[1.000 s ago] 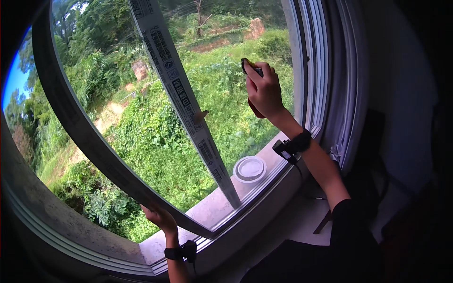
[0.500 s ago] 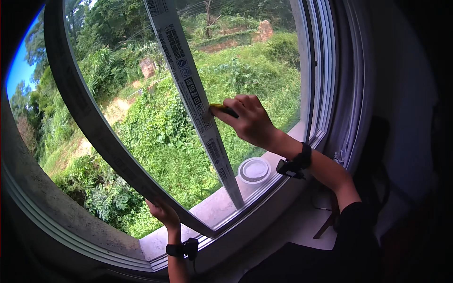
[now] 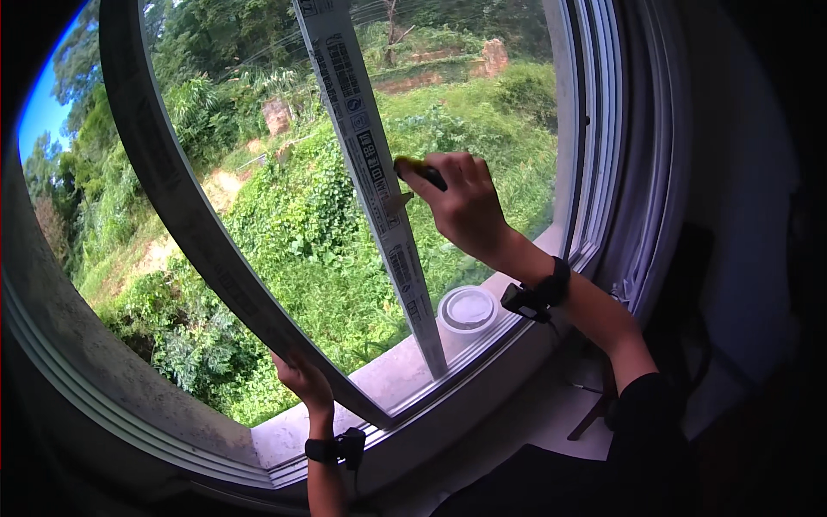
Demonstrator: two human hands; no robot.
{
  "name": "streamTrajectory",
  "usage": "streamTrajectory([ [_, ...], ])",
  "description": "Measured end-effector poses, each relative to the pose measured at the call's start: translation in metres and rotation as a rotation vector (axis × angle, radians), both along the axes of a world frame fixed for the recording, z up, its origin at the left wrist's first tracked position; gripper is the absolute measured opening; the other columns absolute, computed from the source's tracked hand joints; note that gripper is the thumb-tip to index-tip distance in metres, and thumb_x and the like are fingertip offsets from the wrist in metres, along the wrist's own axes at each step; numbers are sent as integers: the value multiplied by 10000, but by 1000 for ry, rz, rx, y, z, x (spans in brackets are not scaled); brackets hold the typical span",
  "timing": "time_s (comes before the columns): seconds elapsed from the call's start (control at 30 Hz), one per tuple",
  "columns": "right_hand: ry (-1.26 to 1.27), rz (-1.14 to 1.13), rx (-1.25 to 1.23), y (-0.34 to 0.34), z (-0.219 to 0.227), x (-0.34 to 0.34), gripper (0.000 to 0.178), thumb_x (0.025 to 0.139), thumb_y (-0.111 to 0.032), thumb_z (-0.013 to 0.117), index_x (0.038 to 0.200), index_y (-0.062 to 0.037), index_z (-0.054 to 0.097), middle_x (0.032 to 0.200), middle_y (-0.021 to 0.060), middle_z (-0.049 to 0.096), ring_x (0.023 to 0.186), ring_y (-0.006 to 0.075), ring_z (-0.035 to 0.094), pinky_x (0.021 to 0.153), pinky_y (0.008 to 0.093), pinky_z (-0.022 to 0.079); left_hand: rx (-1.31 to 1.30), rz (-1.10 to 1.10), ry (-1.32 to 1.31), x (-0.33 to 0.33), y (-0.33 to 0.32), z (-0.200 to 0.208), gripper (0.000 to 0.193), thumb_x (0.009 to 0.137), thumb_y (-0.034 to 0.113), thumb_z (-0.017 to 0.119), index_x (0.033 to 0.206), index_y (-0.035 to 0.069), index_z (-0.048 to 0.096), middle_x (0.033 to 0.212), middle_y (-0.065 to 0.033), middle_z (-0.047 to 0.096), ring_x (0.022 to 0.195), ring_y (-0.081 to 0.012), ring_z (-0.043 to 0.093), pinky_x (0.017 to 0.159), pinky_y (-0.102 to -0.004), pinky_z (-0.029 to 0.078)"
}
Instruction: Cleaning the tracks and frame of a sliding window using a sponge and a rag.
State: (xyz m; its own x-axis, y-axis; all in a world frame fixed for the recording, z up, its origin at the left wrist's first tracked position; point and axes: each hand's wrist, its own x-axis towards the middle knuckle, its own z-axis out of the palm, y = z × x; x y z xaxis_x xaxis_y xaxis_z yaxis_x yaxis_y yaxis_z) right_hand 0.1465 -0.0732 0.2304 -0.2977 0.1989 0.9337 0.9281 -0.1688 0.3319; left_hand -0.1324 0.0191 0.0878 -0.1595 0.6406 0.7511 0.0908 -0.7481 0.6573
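My right hand [image 3: 465,198] is closed around a small yellow-and-black hand tool [image 3: 435,177], held beside the right edge of an upright window frame bar [image 3: 379,164]. Printed protective film covers that bar. A pale, pointed piece [image 3: 397,203] lies against the bar below the tool; whether it is the tool's blade or loose film I cannot tell. Low on the left, my left hand [image 3: 303,383] grips the dark-looking outer edge bar [image 3: 207,233] of the same sliding window sash, its fingers partly hidden behind it.
A round white tub or lid [image 3: 468,308] rests on the sill [image 3: 392,379] behind the glass. Window tracks [image 3: 207,464] run along the bottom. At the right hang curtains [image 3: 655,172]. Green plants cover the slope outside. A black device is strapped to each wrist.
The view has shifted slightly, so the window sits a little further right. My right hand has risen slightly, and the tool's grip has tilted. My left hand keeps its hold on the sash edge.
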Motion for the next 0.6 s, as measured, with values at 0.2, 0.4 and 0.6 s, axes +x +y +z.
streamTrajectory([
  [0.2, 186, -143, 99, -5, 21, 28, 478, 762, -30, 592, 1216, -176, 617, 992, 22, 506, 882, 221, 487, 762, 368, 410, -19, -40, 16, 3, -4, 4, 463, 1006, 429, 387, 971, -18, 502, 774, -4, 406, 715, -118, 379, 670, -279, 345],
  [0.4, -96, 85, -30, 4, -14, -17, 417, 782, -67, 605, 1183, -179, 635, 990, 32, 491, 921, 200, 483, 777, 359, 409, -40, -16, 40, 3, 0, 0, 475, 1008, 435, 374, 981, -22, 505, 766, 2, 399, 705, -111, 376, 663, -274, 345],
  [0.6, 225, -173, 53, -1, 3, 0, 501, 769, -47, 581, 1253, -176, 588, 982, 40, 506, 881, 217, 498, 760, 375, 414, -76, -40, 58, -8, -4, -2, 518, 1004, 442, 382, 1149, -41, 501, 788, 9, 421, 723, -100, 382, 672, -266, 349],
])
